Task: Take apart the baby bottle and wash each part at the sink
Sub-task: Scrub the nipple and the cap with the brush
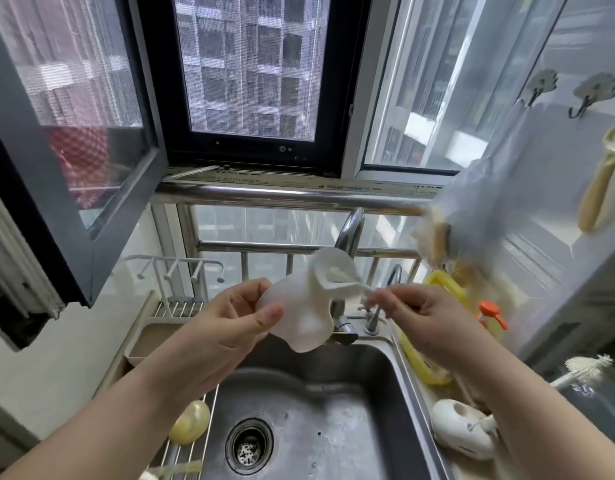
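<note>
Head view, looking down over a steel sink [365, 386] with its round drain [249, 446] at lower centre. Left of the basin, a wire rack [186, 452] carries a pale yellow rounded piece [190, 427]; behind it, a beige drying tray [150, 341] with white pegs. Chrome faucet [349, 233] rises at centre, partly hidden behind the held part. Right rim: yellow looped item [417, 362], orange-capped bottle [491, 315], white rounded object [462, 434], white bottle brush [586, 370]. At upper right, a plastic bag [500, 209] hangs from a wall hook, blurred, and a cream brush handle [600, 181] hangs at the frame edge. Open window with screen fills the top. Held above the basin at frame centre: a white, translucent soft bottle part [309, 303], motion-blurred, exact shape hard to tell. Its long axis runs diagonally, wide skirt toward lower centre, narrower end toward upper right. Left hand [226, 327] pinches the wide lower portion between thumb and curled fingers. Right hand [420, 317] pinches a thin strand or tip jutting from the part's right side, fingertips pressed together; what that strand is, cannot tell.
</note>
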### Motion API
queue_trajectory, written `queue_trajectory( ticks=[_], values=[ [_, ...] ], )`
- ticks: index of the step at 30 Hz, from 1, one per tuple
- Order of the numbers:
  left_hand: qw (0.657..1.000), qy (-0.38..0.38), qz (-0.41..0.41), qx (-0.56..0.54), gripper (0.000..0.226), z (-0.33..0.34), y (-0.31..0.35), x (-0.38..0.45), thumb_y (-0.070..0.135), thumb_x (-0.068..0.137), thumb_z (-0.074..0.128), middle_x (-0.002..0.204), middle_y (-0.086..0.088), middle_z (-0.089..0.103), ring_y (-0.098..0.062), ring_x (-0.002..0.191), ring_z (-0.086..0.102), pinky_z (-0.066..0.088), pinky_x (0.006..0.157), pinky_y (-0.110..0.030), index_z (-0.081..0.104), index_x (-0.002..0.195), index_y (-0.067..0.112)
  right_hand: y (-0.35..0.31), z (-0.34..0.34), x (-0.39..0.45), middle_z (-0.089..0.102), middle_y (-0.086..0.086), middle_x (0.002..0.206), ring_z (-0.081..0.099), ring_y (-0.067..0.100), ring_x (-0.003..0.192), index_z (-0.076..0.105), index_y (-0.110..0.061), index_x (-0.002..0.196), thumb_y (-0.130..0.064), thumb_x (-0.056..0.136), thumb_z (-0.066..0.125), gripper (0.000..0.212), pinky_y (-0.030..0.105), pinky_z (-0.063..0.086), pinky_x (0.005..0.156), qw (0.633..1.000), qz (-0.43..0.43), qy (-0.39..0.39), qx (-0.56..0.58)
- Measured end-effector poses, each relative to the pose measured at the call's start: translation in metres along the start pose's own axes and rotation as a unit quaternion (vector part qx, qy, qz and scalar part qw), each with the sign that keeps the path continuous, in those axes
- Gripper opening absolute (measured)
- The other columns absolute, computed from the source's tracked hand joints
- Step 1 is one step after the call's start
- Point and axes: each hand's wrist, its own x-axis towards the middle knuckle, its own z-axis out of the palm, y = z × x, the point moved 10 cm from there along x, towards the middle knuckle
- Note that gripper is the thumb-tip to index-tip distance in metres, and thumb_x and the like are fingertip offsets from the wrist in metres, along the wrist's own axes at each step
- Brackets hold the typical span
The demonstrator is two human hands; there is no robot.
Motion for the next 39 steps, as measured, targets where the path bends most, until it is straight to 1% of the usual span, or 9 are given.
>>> queue_trajectory(
  ticks=[4,9,13,18,23,26,29,36,39],
  values=[
    [0.998,0.006,0.011,-0.067,0.040,-0.004,0.002,-0.002,0.023,0.059,0.089,0.087,-0.016,0.063,-0.025,0.085,0.065,0.055,0.076,-0.026,0.065,0.083,0.003,-0.013,0.015,-0.014,0.064,-0.007,0.063,0.051,0.000,0.056,0.075,-0.031,0.086,-0.050,0.084,0.053,0.029,0.015,0.039,0.057,0.995,-0.029,-0.094,-0.022],
    [0.996,0.014,0.007,-0.092,0.043,0.000,-0.001,-0.001,0.020,0.055,0.091,0.092,-0.018,0.063,-0.030,0.090,0.066,0.056,0.078,-0.035,0.063,0.083,0.001,-0.009,-0.011,0.000,0.062,-0.006,0.059,0.053,0.009,0.055,0.075,-0.025,0.085,-0.048,0.085,0.054,0.031,0.022,0.038,0.055,1.000,-0.019,0.015,-0.002],
    [0.996,0.012,0.025,-0.087,0.037,-0.001,0.010,-0.003,0.021,0.056,0.090,0.090,-0.017,0.064,-0.027,0.087,0.066,0.057,0.075,-0.032,0.065,0.079,0.005,-0.019,0.013,-0.014,0.061,-0.015,0.057,0.052,-0.001,0.056,0.075,-0.029,0.087,-0.054,0.081,0.052,0.034,0.016,0.040,0.057,0.996,-0.041,-0.075,-0.009],
    [0.995,0.029,0.026,-0.093,0.041,0.002,0.009,-0.006,0.022,0.050,0.092,0.087,-0.017,0.062,-0.028,0.085,0.065,0.057,0.073,-0.036,0.064,0.076,0.005,-0.016,-0.008,0.000,0.062,-0.003,0.059,0.054,0.012,0.055,0.074,-0.033,0.084,-0.059,0.078,0.050,0.036,0.031,0.042,0.057,1.000,-0.031,-0.004,0.003],
    [0.985,0.073,0.044,-0.148,0.045,-0.009,0.020,-0.011,0.027,0.039,0.096,0.092,-0.013,0.067,-0.027,0.082,0.068,0.058,0.062,-0.035,0.066,0.068,0.010,-0.022,0.014,-0.015,0.060,-0.004,0.061,0.051,0.010,0.057,0.071,-0.046,0.081,-0.074,0.076,0.048,0.037,0.026,0.039,0.059,0.995,-0.074,-0.066,0.033],
    [0.986,0.071,0.031,-0.151,0.066,-0.001,0.019,-0.013,0.039,0.032,0.095,0.102,-0.015,0.069,-0.030,0.089,0.069,0.059,0.064,-0.035,0.075,0.087,0.009,-0.003,0.004,-0.014,0.062,0.009,0.066,0.052,0.017,0.058,0.070,-0.048,0.082,-0.085,0.066,0.038,0.051,0.029,0.037,0.060,0.998,-0.042,-0.026,0.029],
    [0.990,0.043,0.008,-0.136,0.070,0.011,0.016,-0.010,0.044,0.035,0.092,0.103,-0.015,0.070,-0.027,0.092,0.069,0.058,0.068,-0.031,0.075,0.095,0.011,-0.001,0.010,-0.010,0.066,0.017,0.077,0.058,0.030,0.070,0.069,-0.051,0.084,-0.086,0.067,0.038,0.049,0.031,0.037,0.065,0.998,-0.044,-0.030,0.027],
    [0.999,-0.025,-0.036,0.002,0.062,0.010,0.016,-0.015,0.029,0.060,0.087,0.113,-0.017,0.065,-0.027,0.104,0.063,0.052,0.084,-0.028,0.067,0.115,0.008,-0.003,0.007,-0.017,0.054,0.010,0.063,0.047,0.013,0.057,0.069,-0.051,0.083,-0.074,0.069,0.040,0.039,0.027,0.035,0.056,0.999,-0.026,-0.026,0.022],
    [0.998,0.021,-0.055,0.031,0.046,0.006,0.011,-0.012,0.040,0.068,0.080,0.098,-0.015,0.067,-0.024,0.087,0.064,0.054,0.073,-0.027,0.071,0.098,0.006,-0.009,0.012,-0.019,0.067,0.007,0.075,0.059,0.015,0.067,0.071,-0.045,0.086,-0.077,0.071,0.042,0.046,0.031,0.047,0.065,0.998,-0.044,-0.032,0.010]
  ],
)
